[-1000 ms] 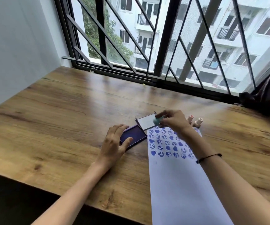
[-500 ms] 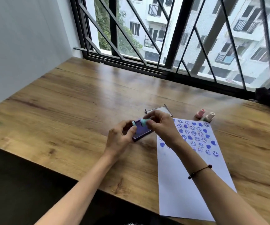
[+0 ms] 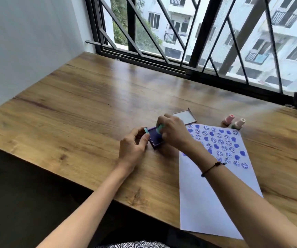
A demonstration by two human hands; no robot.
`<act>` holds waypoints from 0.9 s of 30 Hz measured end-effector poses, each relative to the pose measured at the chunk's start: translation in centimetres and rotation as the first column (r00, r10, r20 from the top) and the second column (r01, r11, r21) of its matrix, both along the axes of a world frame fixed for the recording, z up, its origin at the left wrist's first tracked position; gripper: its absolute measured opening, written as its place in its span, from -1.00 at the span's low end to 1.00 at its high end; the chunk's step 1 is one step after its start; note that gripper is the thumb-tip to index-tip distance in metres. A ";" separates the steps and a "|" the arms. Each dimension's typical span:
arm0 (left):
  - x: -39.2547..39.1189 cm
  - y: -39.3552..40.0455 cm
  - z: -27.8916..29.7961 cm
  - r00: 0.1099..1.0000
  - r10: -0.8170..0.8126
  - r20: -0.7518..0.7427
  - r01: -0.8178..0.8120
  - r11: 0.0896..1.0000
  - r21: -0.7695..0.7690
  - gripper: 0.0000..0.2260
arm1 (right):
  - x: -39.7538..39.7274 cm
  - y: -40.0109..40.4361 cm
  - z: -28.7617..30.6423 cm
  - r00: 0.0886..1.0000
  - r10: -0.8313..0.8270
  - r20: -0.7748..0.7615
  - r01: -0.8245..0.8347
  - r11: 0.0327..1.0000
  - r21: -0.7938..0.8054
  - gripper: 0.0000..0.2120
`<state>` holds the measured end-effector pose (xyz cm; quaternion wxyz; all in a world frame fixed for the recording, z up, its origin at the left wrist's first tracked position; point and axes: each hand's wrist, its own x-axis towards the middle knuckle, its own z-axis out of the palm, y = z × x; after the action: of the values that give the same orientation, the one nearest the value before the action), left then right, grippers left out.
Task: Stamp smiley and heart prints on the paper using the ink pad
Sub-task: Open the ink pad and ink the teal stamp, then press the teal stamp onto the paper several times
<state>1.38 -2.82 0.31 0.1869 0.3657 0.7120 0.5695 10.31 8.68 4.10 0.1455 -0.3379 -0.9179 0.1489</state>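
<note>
Two hands work: the right hand (image 3: pixel 175 135) pinches a small teal plastic stamp (image 3: pixel 159 130) on the square purple ink pad (image 3: pixel 155 139). The left hand (image 3: pixel 133 146) clasps the pad's 9 o'clock edge. Light, hard stamp; pinch its sides.

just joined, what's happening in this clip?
A person at a wooden table is inking a stamp. The right hand presses a teal stamp onto the purple ink pad, while the left hand steadies the pad's edge and pinches a small teal piece, possibly a cap. The paper already carries rows of blue smileys and hearts on its far part. The pad's lid and two pink stamps lie beyond.
</note>
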 end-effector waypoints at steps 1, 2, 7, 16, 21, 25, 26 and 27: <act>0.0 0.0 0.0 1.000 -0.001 -0.007 0.001 1.000 0.005 -0.80 | -0.1 -0.2 -0.1 0.999 -0.021 -0.044 0.022 0.999 0.031 -0.84; -0.1 0.1 0.0 1.000 -0.001 -0.016 0.001 1.000 0.012 -0.80 | -0.1 -0.7 -0.4 0.998 -0.023 -0.058 0.026 0.998 0.061 -0.84; 0.3 0.0 0.0 0.999 -0.026 -0.033 0.027 0.999 0.028 -0.80 | 0.3 -1.9 -0.8 0.999 -0.027 -0.019 0.026 0.999 -0.031 -0.80; 4.3 0.8 1.3 0.914 -0.405 -0.042 0.406 0.913 0.028 -0.72 | 9.2 -3.8 0.8 0.577 -0.633 -0.517 0.197 0.722 -0.664 -0.78; 5.9 2.4 1.4 0.859 -0.503 -0.100 0.496 0.864 -0.087 -0.82 | 11.1 -6.4 -0.6 0.739 -0.559 -0.376 0.340 0.791 -0.508 -0.87; 6.0 2.7 1.0 0.859 -0.503 -0.095 0.491 0.862 -0.122 -0.78 | 10.4 -6.6 -1.0 0.892 -0.405 -0.201 0.360 0.905 -0.225 -0.86; 5.9 2.8 0.9 0.861 -0.500 -0.096 0.488 0.864 -0.123 -0.80 | 10.2 -6.6 -1.1 0.910 -0.386 -0.153 0.357 0.915 -0.186 -0.86; 5.8 3.0 0.8 0.862 -0.498 -0.101 0.486 0.866 -0.120 -0.84 | 10.1 -6.5 -1.1 0.923 -0.370 -0.108 0.353 0.923 -0.152 -0.86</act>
<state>7.19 0.15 1.11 0.2959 0.5624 0.6307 0.4453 20.46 2.13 3.02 0.2099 -0.4995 -0.8161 0.2010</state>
